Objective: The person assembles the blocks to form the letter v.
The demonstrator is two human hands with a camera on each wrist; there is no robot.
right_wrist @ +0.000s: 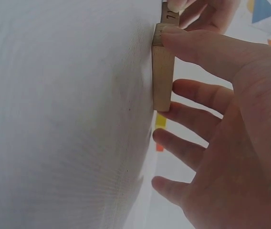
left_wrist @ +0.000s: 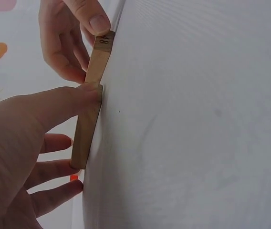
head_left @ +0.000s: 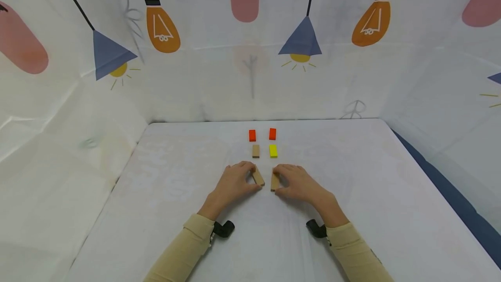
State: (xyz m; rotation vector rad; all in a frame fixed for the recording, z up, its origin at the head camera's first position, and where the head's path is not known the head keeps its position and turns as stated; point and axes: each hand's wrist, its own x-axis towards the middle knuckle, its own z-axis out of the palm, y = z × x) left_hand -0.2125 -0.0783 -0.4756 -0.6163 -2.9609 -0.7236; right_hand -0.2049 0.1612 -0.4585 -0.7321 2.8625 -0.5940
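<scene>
At frame centre, a red rectangular block (head_left: 252,135), tan wooden block (head_left: 256,151), second red block (head_left: 272,134) and yellow rectangular block (head_left: 273,151) lie set down, while just below, neither yet released, left hand (head_left: 235,180) pinches a slanted brown wooden block (head_left: 258,176) on its right, right hand (head_left: 300,182) a straighter brown wooden block (head_left: 275,181) on its left.

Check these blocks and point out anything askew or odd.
The slanted block in the left grip looks askew: seen from the head, it sits at an angle, while the straighter block in the right grip roughly lines up with the yellow block beyond. I see no spill or damage.
</scene>
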